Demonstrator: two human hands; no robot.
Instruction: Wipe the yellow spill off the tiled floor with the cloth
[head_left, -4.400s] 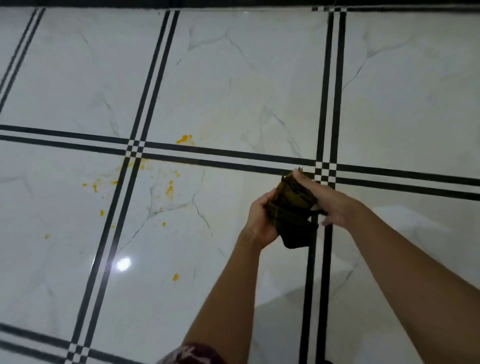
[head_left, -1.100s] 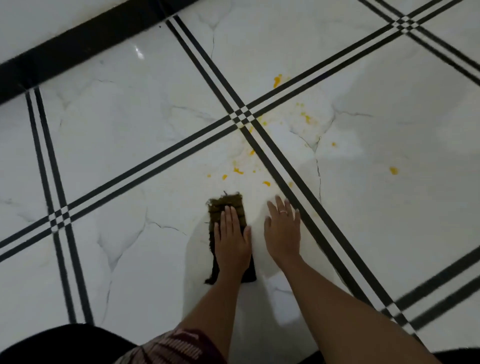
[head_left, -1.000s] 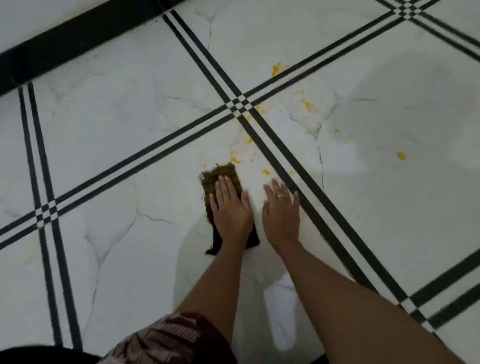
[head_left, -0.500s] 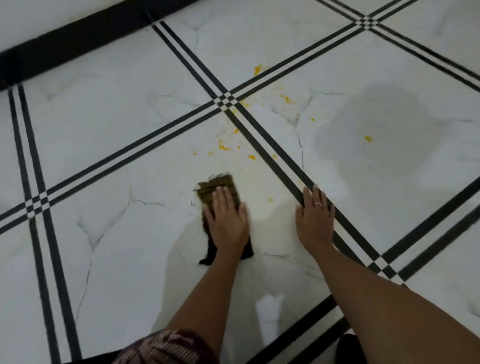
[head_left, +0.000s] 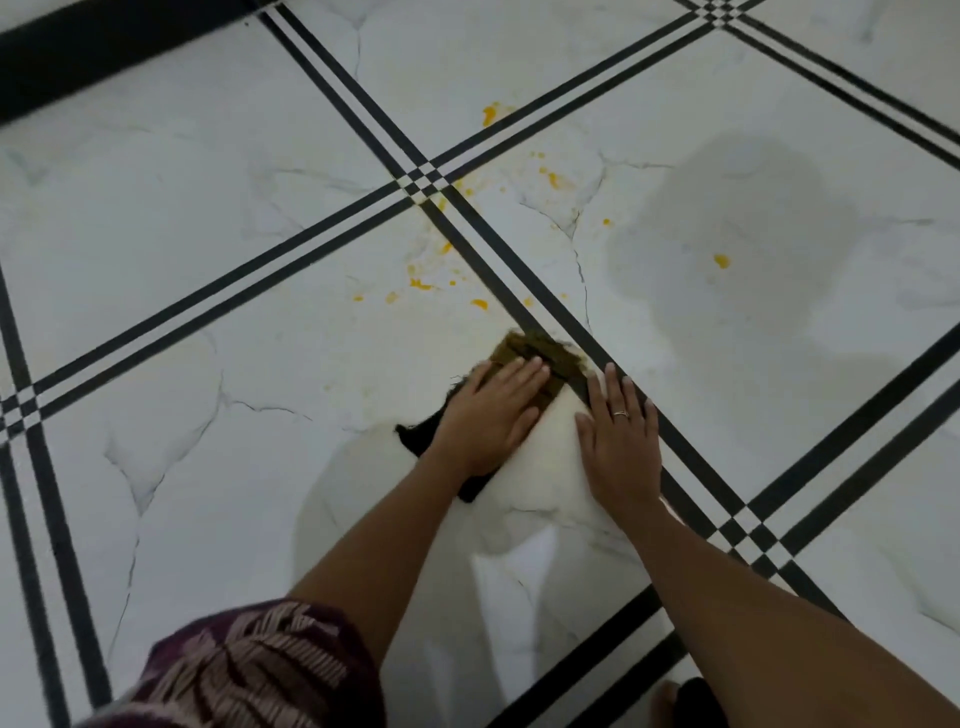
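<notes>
A folded dark olive cloth (head_left: 540, 353) lies flat on the white tiled floor (head_left: 218, 457). My left hand (head_left: 491, 410) presses down on it, palm flat, fingers together pointing up and right. My right hand (head_left: 618, 436) rests flat on the bare tile just right of the cloth, fingers spread, a ring on one finger. The yellow spill (head_left: 421, 283) is scattered as drops and smears just beyond the cloth, around the crossing of the black tile lines. More drops sit farther off, a blob (head_left: 489, 113) at the top and one (head_left: 721, 261) to the right.
Double black lines (head_left: 291, 254) cross the floor diagonally. A black border band (head_left: 104, 47) runs along the top left. A patterned maroon garment (head_left: 249, 670) covers my knee at the bottom left. A dull grey shadow (head_left: 727, 234) darkens the tile to the right.
My left hand has slid the cloth to the right and turned it toward the black lines. My right hand has moved back in beside the cloth. A drop near the lines is gone.
</notes>
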